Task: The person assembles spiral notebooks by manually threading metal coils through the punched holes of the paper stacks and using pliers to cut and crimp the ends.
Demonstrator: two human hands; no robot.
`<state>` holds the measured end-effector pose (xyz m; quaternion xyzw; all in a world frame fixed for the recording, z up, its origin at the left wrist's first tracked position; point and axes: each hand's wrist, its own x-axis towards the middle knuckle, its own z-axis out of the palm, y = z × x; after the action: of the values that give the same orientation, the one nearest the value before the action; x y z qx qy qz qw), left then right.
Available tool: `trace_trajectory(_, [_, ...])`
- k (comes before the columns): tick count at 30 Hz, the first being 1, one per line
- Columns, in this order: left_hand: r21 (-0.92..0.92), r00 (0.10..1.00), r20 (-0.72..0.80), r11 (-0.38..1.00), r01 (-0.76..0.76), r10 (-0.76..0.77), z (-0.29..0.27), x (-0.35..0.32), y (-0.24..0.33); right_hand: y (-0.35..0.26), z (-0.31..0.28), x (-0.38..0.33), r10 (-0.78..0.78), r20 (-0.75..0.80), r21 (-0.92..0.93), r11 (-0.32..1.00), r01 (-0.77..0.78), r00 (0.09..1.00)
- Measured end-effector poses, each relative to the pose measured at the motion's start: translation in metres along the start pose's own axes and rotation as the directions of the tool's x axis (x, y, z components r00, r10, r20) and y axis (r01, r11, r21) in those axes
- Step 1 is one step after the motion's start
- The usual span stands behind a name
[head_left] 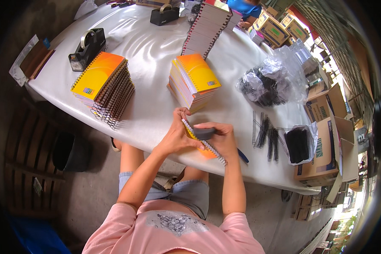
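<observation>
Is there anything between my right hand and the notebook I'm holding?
Yes: a dark gray object, held in your right hand, sits by the coiled edge of the notebook. Nothing visible separates your left hand from the notebook.

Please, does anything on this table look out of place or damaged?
Slightly untidy: loose black spiral binding coils lie at different angles on the white table, outside the open brown cardboard box. No damage is clearly visible.

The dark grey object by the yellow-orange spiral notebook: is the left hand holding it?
No: the right hand grips the object; the left hand holds the notebook.
</observation>
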<state>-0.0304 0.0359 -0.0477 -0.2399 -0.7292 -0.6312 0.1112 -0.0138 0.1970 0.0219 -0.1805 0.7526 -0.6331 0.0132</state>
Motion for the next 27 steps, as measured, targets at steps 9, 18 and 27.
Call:
trace_trajectory(9, [-0.191,0.994,-0.08,0.98,0.06,-0.077,-0.002,-0.006,-0.001,0.012,-0.057,-0.011,0.032,-0.254,-0.662,0.723,-0.198,0.967])
trace_trajectory(18, [-0.365,0.867,-0.446,0.93,0.049,-0.221,-0.014,-0.021,0.037,0.029,-0.015,-0.129,0.066,-0.428,-0.874,0.223,-0.431,0.902])
trace_trajectory(27, [-0.003,0.831,-0.533,0.982,-0.187,0.157,-0.013,-0.029,0.046,-0.051,0.048,-0.089,-0.045,-0.274,-0.446,0.891,-0.085,0.961])
